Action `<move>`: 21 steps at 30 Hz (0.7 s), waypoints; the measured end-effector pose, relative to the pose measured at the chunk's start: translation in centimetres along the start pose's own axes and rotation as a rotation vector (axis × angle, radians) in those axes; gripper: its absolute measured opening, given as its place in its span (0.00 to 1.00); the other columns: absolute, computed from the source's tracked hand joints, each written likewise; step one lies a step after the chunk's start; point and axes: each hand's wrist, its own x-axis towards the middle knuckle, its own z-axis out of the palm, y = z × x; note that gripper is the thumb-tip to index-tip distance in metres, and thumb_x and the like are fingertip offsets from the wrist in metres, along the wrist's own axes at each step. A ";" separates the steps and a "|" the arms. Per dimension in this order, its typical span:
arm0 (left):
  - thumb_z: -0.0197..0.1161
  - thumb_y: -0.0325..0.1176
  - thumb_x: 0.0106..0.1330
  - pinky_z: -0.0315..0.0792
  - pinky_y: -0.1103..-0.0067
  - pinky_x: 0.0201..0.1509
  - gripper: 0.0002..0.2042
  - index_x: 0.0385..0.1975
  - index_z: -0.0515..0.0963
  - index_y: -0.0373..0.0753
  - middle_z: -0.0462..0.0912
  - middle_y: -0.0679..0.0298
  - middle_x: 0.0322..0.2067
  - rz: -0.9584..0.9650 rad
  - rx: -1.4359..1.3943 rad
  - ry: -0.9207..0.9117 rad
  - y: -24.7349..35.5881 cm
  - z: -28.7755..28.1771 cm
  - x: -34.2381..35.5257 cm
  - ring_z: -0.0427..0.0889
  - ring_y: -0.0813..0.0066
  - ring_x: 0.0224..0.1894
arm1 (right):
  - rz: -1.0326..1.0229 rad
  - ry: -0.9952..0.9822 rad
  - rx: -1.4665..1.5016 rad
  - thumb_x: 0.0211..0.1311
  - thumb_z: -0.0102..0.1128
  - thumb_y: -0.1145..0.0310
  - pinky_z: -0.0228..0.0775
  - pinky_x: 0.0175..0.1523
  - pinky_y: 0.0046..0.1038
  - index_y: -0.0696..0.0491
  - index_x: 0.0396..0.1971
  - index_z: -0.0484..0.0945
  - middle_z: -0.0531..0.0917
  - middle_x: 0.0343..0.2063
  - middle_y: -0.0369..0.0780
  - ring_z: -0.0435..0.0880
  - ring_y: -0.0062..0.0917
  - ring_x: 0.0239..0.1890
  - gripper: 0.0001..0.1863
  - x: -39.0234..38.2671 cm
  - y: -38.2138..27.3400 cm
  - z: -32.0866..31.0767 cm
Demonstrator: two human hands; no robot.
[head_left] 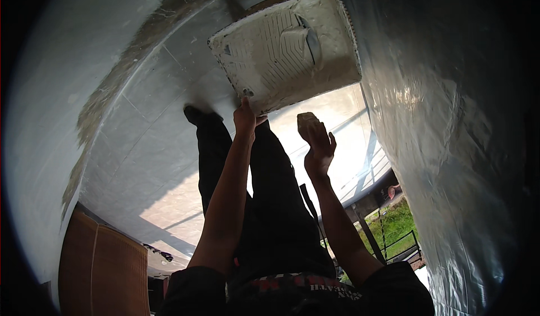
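My left hand (244, 118) grips the near left corner of a paint tray (267, 48), thumb on its rim and fingers beneath. The tray is held out in front of me, coated in whitish paint, with a ribbed ramp. Beside the ribs, a lump of thick off-white paint (294, 41) borders a grey patch. My right hand (319, 149) is raised to the right of the tray and apart from it. Its fingers close round a small tan block (306, 121), like a piece of sponge. The block's underside is hidden by the hand.
Clear plastic sheeting (450, 147) hangs along the right. A curved grey wall (62, 91) with a rough brown band runs along the left. Pale tiles (140, 136) lie underfoot, partly sunlit. A brown panel (107, 265) stands lower left; a railing (402, 245) and grass show lower right.
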 end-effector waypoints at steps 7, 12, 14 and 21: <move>0.43 0.52 0.78 0.89 0.74 0.40 0.35 0.61 0.60 0.17 0.78 0.39 0.48 -0.022 0.005 -0.029 -1.4 -0.3 -0.3 0.89 0.54 0.38 | -0.025 0.014 -0.332 0.54 0.52 0.84 0.44 0.73 0.51 0.48 0.64 0.72 0.74 0.65 0.39 0.65 0.34 0.72 0.34 8.6 3.8 -1.5; 0.43 0.52 0.78 0.89 0.74 0.39 0.34 0.61 0.61 0.18 0.77 0.39 0.51 -0.031 0.002 -0.005 -1.3 -0.4 -0.7 0.89 0.54 0.37 | -0.004 -0.139 -0.164 0.52 0.55 0.85 0.38 0.76 0.45 0.48 0.61 0.75 0.79 0.60 0.36 0.69 0.34 0.70 0.33 3.0 0.7 0.6; 0.43 0.52 0.78 0.89 0.74 0.41 0.34 0.62 0.60 0.19 0.74 0.39 0.55 -0.060 0.002 -0.051 -1.0 -0.4 -0.5 0.88 0.54 0.39 | 0.058 -0.245 0.119 0.58 0.56 0.84 0.55 0.71 0.44 0.51 0.57 0.77 0.84 0.54 0.40 0.79 0.36 0.61 0.26 2.1 -1.4 0.1; 0.43 0.53 0.78 0.84 0.67 0.53 0.32 0.66 0.60 0.26 0.71 0.48 0.61 0.015 0.002 -0.089 -2.1 -1.4 0.8 0.81 0.59 0.56 | -0.028 0.154 0.250 0.67 0.52 0.79 0.77 0.46 0.40 0.52 0.49 0.81 0.86 0.43 0.46 0.85 0.42 0.43 0.14 18.8 -2.3 -1.4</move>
